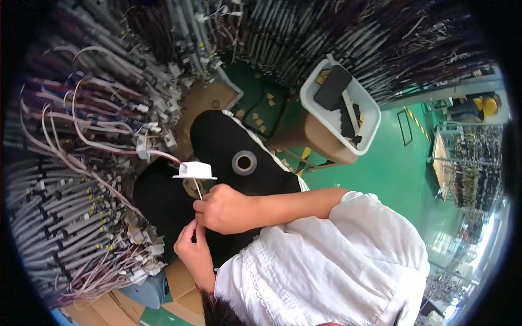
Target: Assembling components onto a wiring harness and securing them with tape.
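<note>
A white plastic housing (197,170) with a flat flange hangs in front of me, fed by a pinkish-white cable from the left. Thin wires (197,188) come out beneath it and run down to my right hand (227,209), whose fingers are closed round them. Just below, my left hand (194,251) has thumb and forefinger pinched together close to the right fingertips; what they hold is too small to make out. A roll of dark tape (244,163) lies on my black-clad lap, beyond my right hand.
Dense bundles of grey-sleeved wire harnesses (70,228) hang along the left, with more (293,38) across the back. A white bin (371,127) with dark pieces stands at the right, on a brown support. Cardboard (185,282) lies at the lower left.
</note>
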Available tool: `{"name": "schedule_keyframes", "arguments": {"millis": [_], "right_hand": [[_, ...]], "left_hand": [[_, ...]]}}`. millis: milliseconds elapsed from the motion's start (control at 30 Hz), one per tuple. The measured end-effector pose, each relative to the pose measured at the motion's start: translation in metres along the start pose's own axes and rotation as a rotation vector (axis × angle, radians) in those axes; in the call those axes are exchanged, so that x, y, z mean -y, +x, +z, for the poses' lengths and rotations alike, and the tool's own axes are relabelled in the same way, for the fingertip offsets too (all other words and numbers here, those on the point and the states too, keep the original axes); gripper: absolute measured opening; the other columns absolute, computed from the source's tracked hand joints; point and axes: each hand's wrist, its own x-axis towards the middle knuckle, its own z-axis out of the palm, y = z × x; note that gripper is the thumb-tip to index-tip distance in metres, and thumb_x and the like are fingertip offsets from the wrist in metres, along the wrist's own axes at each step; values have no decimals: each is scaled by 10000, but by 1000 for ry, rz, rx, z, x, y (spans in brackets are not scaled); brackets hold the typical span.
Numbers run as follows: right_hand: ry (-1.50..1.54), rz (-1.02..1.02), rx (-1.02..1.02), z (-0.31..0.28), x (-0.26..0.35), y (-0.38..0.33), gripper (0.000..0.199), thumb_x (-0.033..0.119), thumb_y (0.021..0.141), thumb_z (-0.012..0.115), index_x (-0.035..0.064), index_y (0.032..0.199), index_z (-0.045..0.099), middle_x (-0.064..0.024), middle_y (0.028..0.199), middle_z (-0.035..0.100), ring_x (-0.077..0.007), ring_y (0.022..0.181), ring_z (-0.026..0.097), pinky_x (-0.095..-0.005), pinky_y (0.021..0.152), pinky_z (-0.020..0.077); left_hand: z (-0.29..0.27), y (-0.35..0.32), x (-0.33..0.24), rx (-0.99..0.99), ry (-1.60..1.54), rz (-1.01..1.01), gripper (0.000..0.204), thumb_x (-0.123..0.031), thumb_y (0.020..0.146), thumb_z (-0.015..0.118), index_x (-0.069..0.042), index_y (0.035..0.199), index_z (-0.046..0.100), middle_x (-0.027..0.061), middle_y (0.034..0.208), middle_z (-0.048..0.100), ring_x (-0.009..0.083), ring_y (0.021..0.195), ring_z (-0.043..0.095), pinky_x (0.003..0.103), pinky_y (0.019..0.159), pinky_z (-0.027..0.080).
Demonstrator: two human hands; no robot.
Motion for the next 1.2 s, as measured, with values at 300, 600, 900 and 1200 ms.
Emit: {"name": "schedule_keyframes", "arguments": {"millis": [300, 600, 900, 1200], "right_hand": [[221, 214, -559, -91, -68, -58, 216, 23, 782, 609, 67, 990, 641, -86, 1023, 622, -228, 836, 621, -298, 646, 519], [-537, 1625, -564, -162, -245, -425, 169, 183, 746, 627, 105, 871, 711, -185, 836, 670, -367, 845, 648, -418, 726, 519], [-614, 1819, 13, -124, -295, -453, 527, 159, 748, 640, 161, 1264, 531, -165, 1183, 598, -336, 1109, 566, -430, 923, 464], [-783, 1755, -62, -137, -272, -433, 185, 181, 856, 500, 132, 961, 644, -146, 989, 659, -360, 922, 637, -465, 781, 503]], "left_hand": [[33, 0, -6, 53, -673, -188, 134, -100, 914, 551, 27, 911, 593, 49, 776, 594, 101, 716, 536, 219, 644, 412], [52, 2, -1, 152, -909, -255, 179, -133, 955, 476, 23, 999, 552, 205, 1242, 564, 224, 1035, 605, 308, 879, 481], [41, 5, 3, 182, -1031, -345, 172, -168, 955, 514, -3, 917, 547, 191, 1226, 574, 66, 590, 458, 204, 510, 366], [41, 4, 1, 182, -1296, -443, 157, -183, 951, 526, -41, 961, 592, 140, 1256, 571, 63, 655, 468, 204, 571, 387]]}}
